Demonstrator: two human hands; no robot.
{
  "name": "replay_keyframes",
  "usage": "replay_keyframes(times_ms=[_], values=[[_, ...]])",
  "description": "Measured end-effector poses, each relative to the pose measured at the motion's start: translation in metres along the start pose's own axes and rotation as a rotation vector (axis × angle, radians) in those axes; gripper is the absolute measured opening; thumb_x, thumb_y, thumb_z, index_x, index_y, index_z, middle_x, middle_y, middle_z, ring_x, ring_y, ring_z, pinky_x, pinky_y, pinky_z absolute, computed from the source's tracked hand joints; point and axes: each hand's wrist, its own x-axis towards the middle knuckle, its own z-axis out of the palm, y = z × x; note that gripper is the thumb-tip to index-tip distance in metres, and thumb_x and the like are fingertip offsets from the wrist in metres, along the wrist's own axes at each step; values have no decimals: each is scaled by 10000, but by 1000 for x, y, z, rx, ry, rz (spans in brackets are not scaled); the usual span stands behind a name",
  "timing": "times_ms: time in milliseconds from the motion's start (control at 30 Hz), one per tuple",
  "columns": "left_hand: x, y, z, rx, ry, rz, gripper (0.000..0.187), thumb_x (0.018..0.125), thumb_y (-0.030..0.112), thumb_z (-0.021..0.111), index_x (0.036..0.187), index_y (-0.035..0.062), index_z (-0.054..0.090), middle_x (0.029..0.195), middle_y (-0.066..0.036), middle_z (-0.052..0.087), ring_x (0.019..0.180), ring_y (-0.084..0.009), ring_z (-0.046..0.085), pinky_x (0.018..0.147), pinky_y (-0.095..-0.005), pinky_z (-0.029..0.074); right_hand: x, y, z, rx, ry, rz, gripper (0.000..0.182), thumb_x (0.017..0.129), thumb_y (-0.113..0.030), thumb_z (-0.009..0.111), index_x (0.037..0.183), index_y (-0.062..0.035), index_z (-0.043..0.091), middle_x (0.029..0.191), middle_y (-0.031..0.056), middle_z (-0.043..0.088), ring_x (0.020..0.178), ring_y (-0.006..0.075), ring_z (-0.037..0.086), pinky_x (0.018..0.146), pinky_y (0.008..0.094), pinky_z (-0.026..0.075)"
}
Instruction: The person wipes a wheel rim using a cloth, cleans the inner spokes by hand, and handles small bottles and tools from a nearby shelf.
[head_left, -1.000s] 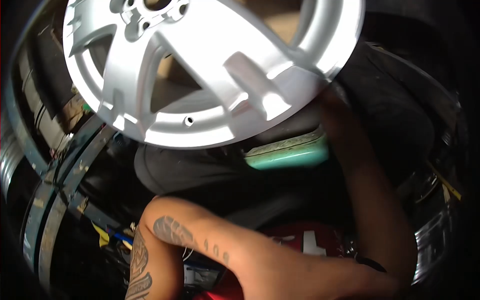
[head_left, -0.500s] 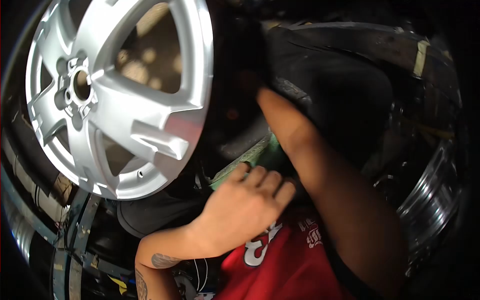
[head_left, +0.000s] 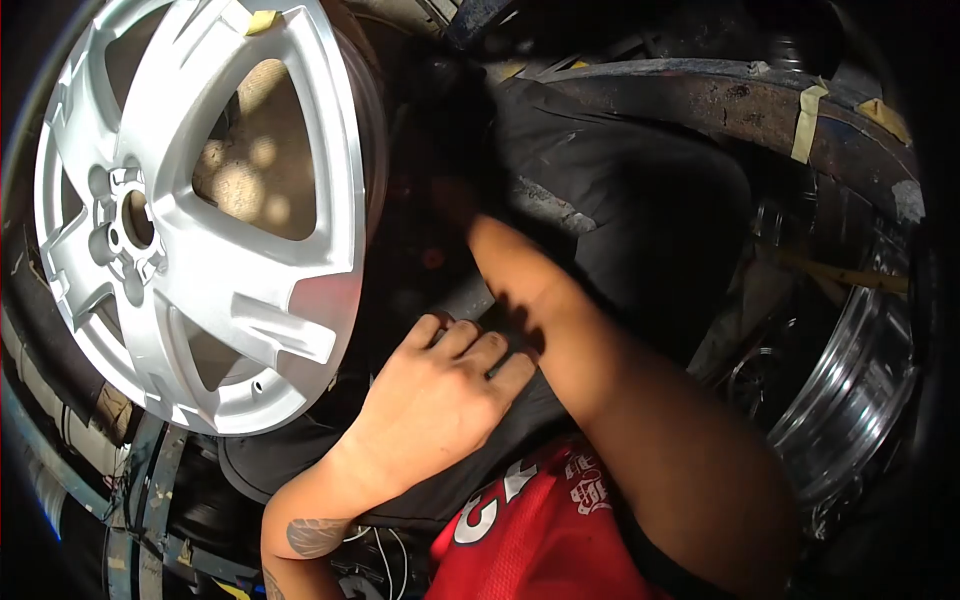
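Note:
A silver alloy wheel [head_left: 250, 240] with broad spokes stands tilted at the left, its face toward me. My left hand [head_left: 440, 390] is right of the wheel's lower rim, back upward and fingers curled closed. A trace of green shows between its fingers; what they hold is hidden. My right forearm [head_left: 540, 285] reaches up behind the wheel's right edge. Deep shadow there hides my right hand and whatever it touches. A reddish patch marks one spoke, and a piece of yellow tape [head_left: 262, 22] sticks to the upper rim.
A shiny metal rim [head_left: 850, 390] lies at the right. Behind it curves a dark worn edge [head_left: 690, 90] with a strip of masking tape [head_left: 808, 122]. Blue-grey metal bars [head_left: 140, 490] cross at lower left. Dark trousers cover my legs [head_left: 640, 220].
The view has shifted, with the wheel now lower and farther left. My left hand has moved left, toward my right forearm's lower side. The green material beneath it has mostly gone from sight.

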Motion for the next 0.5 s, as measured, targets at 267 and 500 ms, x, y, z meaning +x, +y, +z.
replay_keyframes(times_ms=[267,500], values=[[-7,-5,10,146,-55,-148,399,877,130,596,1268,72,645,1045,-101,705,986,-261,668,909,-402,486,-9,-22,-24,209,23,-28,428,1036,-356,425,1107,-93,754,1153,176,733,1045,389,703,908,541,546],[-8,-6,13,207,-165,-242,420,923,210,656,1320,82,610,1135,-118,683,1041,-284,641,959,-410,479,-12,-8,-24,-7,-84,-61,361,1002,-311,490,1125,-85,743,1151,204,725,1060,397,696,899,523,551]])
